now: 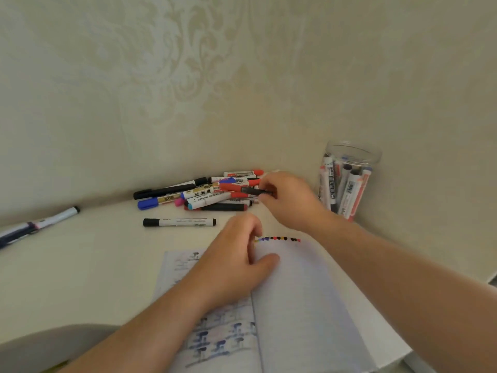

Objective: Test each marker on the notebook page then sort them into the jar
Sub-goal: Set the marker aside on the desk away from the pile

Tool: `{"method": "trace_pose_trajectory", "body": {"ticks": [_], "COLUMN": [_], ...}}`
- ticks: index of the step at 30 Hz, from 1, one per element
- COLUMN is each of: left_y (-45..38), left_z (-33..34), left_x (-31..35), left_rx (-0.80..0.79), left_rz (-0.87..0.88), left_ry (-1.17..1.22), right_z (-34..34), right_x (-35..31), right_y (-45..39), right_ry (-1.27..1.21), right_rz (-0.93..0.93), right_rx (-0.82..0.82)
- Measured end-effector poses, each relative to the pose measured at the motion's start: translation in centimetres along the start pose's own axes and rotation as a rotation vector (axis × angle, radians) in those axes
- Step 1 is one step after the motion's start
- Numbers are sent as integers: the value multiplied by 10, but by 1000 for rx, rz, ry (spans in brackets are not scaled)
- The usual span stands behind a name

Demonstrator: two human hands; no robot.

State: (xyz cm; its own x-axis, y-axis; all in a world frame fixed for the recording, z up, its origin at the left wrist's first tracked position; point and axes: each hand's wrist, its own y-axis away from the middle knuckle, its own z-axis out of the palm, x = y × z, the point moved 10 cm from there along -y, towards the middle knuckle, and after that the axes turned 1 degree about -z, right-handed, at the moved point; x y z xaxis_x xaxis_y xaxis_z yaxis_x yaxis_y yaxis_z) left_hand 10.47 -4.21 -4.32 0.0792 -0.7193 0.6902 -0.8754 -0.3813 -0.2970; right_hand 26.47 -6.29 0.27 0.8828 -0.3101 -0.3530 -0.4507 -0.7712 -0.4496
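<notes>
An open notebook [301,300] lies in front of me, with a row of small coloured test marks [278,239] along the top of its right page. My left hand [234,262] rests on the notebook near the fold, fingers loosely curled and holding nothing. My right hand [289,199] reaches into the pile of markers [207,195] by the wall and pinches a marker with a dark barrel and a red cap [239,188]. A clear plastic jar [347,181] with several markers standing in it is at the right, against the wall.
One black-capped white marker [178,222] lies alone between the pile and the notebook. At the far left edge lie a couple more pens [37,223]. The white table [80,270] meets the patterned wall just behind the pile; its right edge drops off beyond the notebook.
</notes>
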Motion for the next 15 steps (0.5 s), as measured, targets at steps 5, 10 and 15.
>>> {"method": "trace_pose_trajectory", "body": {"ticks": [5, 10, 15], "left_y": [3, -5, 5], "left_z": [-33, -2, 6], "left_x": [-29, 2, 27], "left_rx": [369, 66, 88], "left_rz": [-184, 57, 259], "left_ry": [74, -215, -330], "right_z": [-46, -36, -19], "right_x": [26, 24, 5], "right_y": [61, 106, 123], "right_ry": [-594, -837, -1131], "right_rz": [320, 477, 552], "right_rx": [35, -70, -70]}}
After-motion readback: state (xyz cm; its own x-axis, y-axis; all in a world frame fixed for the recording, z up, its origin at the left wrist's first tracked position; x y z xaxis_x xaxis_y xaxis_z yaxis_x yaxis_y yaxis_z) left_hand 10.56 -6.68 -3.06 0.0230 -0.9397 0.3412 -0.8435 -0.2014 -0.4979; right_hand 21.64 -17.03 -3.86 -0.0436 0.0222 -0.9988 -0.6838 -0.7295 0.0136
